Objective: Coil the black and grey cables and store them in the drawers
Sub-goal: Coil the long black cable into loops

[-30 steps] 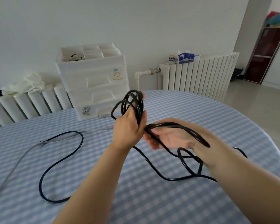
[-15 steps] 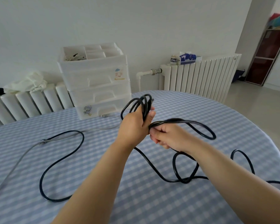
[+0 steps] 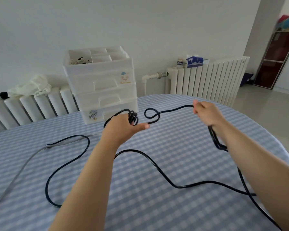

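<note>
My left hand [image 3: 123, 126] grips a small bundle of black cable loops above the checked tablecloth, thumb pointing right. From the bundle the black cable [image 3: 158, 169] runs right through a small loop to my right hand [image 3: 206, 112], which holds the strand, fingers curled round it. More of the cable snakes loosely over the table below my arms. A grey cable [image 3: 18, 172] lies at the left, joined to the black one. The white drawer unit [image 3: 100, 87] stands behind my left hand, all drawers closed.
The round table [image 3: 182, 147] has a blue checked cloth. Radiators [image 3: 207, 79] line the wall behind; a tissue box [image 3: 194, 60] sits on the right one and white cloth [image 3: 32, 87] on the left. The drawer unit's top tray holds small items.
My right hand has moved away from the left, up and to the right, drawing out a length of black cable. The loose cable on the table has shifted.
</note>
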`<state>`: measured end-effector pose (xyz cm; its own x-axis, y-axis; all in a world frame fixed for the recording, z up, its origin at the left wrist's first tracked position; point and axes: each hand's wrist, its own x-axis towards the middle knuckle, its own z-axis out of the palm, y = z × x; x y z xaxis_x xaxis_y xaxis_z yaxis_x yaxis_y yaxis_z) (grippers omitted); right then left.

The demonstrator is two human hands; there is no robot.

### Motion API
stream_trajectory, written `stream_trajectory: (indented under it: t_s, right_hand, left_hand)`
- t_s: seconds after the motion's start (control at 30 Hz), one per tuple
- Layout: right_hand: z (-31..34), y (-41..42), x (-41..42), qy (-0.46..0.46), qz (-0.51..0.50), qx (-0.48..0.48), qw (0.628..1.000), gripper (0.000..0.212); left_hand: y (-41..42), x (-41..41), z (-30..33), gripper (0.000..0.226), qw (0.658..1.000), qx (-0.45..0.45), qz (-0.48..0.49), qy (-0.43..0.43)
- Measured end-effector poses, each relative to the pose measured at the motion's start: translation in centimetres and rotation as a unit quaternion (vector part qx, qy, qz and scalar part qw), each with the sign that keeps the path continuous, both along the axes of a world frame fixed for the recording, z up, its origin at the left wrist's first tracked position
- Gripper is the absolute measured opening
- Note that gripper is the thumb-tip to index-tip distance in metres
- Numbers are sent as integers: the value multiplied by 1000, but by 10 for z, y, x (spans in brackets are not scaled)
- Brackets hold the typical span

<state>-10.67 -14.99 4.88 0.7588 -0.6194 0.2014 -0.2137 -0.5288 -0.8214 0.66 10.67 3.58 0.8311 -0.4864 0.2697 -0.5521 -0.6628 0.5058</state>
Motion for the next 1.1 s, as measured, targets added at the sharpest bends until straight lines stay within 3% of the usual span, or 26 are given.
stream_trajectory:
  t_s: [0.17,0.37,0.5,0.57,0.67,0.8,0.9,1.0,1.1]
  right_hand:
    - [-7,-72,-15,51,-135,18,989,53]
    - [-29,-69,-8,159,-196,-118,960,53]
    - [-40,-27,6,177,-126,-221,951,37]
    - [-43,-5,13,184,-90,-303,931,53]
    - [-42,31,17,76,-9,-469,880,76]
    - [-41,69,25,5,144,-610,780,81]
    - [-38,78,29,85,127,-630,761,80]
    - [-30,74,29,161,131,-630,748,75]
    - [-18,73,22,96,225,-551,798,57]
  left_hand:
    - [18,9,4,63,1000,-5,22,17]
    - [6,6,10,55,981,-126,3,145]
    - [-6,-3,2,55,975,-111,-13,192]
    - [-12,-6,-3,56,977,-86,-12,194]
    - [-19,-10,-6,55,973,-77,-18,215]
    - [-23,-20,-2,37,968,-77,-54,231]
    - [-20,-23,2,20,964,-66,-81,243]
    - [-15,-24,6,24,961,-81,-103,242]
    - [-12,-24,8,28,958,-80,-132,242]
